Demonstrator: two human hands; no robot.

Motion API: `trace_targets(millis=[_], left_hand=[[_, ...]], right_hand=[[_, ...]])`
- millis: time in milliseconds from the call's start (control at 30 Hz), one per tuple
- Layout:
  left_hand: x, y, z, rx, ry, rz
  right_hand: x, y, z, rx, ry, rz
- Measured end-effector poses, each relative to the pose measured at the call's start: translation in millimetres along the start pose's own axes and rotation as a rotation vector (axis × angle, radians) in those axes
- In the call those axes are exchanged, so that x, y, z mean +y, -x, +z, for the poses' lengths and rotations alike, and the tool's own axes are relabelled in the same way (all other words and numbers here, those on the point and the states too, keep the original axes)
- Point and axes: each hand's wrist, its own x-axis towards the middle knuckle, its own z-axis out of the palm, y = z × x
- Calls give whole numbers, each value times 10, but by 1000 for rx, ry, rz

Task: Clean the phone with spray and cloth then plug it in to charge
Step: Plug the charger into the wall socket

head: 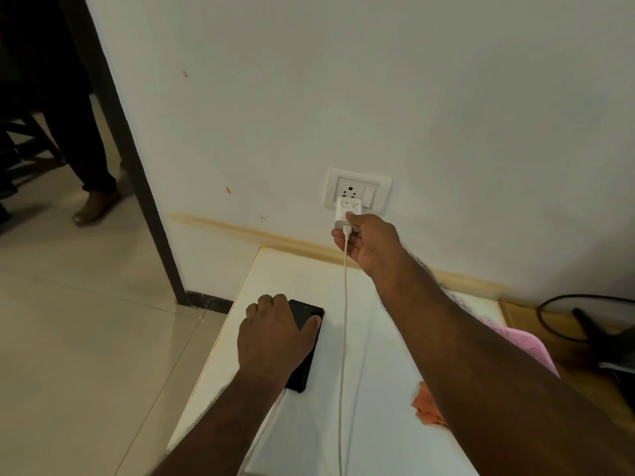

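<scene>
Head view: I log the right hand [369, 240] reaching to the white wall socket plate [357, 190], thumb and fingers pinching a white rectangular charger adapter [347, 213] that sits against the lower part of the plate; I cannot tell whether its pins are fully seated. A white charging cable [344, 321] drops from the adapter's underside, through the palm, and runs down over the white tabletop [371, 355] to the bottom edge of the view. The left hand [275, 334] lies on the black slab-shaped phone [304, 345], fingers curled over its left edge and thumb pressed on the dark face; the phone rests flat near the table's left edge, well apart from the socket. I cannot see the cable's other end. An orange cloth [427, 405] lies on the table, partly hidden by the right forearm, with a pink perforated plastic basket [529, 343] behind it. At upper left, another person's dark trouser leg and brown shoe [96, 206] stand on the tiled floor.
</scene>
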Motion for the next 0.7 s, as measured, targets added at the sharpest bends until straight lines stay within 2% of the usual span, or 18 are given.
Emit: trace_targets(millis=[300,433,700], left_hand=[[-17,-15,-36,22,63,-2],[-22,-8,-34,48,78,5],[-45,-23,-13,44,81,9]], right_hand=[[40,-71,56,24,-33,-2],[3,-108,63,65,-89,-70],[69,-173,37,43,-71,-108]])
